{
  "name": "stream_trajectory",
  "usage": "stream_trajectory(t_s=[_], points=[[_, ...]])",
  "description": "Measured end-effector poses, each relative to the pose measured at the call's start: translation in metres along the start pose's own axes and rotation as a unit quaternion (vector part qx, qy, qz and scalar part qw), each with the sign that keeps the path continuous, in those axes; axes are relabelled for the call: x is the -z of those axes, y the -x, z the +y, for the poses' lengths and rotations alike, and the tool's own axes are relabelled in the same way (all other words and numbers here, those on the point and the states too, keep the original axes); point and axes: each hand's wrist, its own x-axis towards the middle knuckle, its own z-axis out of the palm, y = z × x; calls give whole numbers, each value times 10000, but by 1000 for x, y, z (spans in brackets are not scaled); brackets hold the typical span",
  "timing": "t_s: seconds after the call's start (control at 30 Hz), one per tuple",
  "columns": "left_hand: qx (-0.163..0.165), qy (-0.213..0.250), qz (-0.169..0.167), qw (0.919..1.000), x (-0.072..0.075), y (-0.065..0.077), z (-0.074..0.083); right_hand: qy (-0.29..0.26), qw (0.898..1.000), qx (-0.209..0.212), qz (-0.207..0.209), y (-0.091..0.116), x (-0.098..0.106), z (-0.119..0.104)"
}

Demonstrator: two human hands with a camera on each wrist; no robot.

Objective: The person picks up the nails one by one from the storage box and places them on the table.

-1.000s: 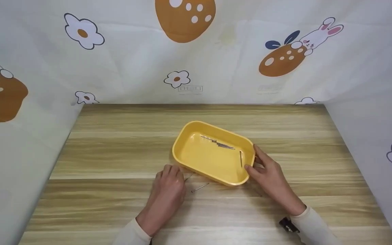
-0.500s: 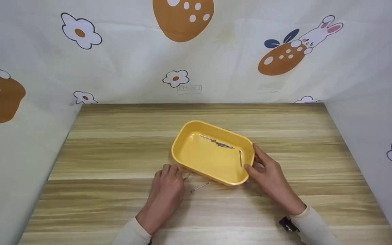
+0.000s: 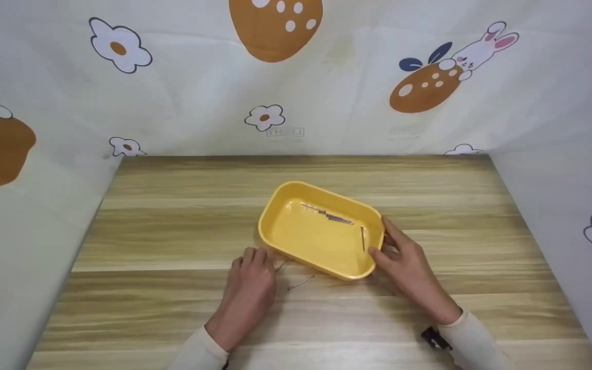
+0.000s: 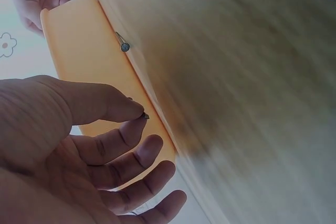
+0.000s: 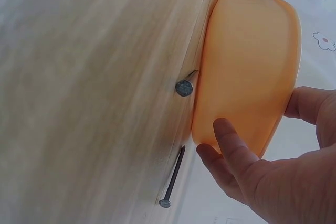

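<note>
A yellow tray [image 3: 306, 241] stands in the middle of the wooden table, with several nails [image 3: 339, 220] lying inside it. My right hand [image 3: 411, 272] grips its right end, thumb over the rim and fingers against the outer wall [image 5: 252, 66]. At the tray's near left side, my left hand [image 3: 250, 282] pinches a nail [image 4: 145, 115] between thumb and index finger; most of that nail is hidden by the fingers. Close in front of the tray a loose nail [image 3: 301, 282] lies on the table, its head toward the left hand.
Another loose nail [image 5: 172, 179] rests on the table near the right hand, seen in the right wrist view. A pale patterned cloth [image 3: 198, 103] rises behind the table's far edge and along both sides. A black clip-like object [image 3: 436, 339] sits by the right sleeve.
</note>
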Motion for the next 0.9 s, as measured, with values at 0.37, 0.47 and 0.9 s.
stream_trajectory(t_s=[0.37,0.47,0.9], points=[[74,-85,-264,9996,2,0,0,-1,10000,-38,-31,0,-1,-1],[61,-89,-289,9995,1,0,-1,27,10000,-48,-18,0,0,-1],[-56,-271,-120,9995,-5,-1,-4,38,10000,-85,-12,-1,0,0]])
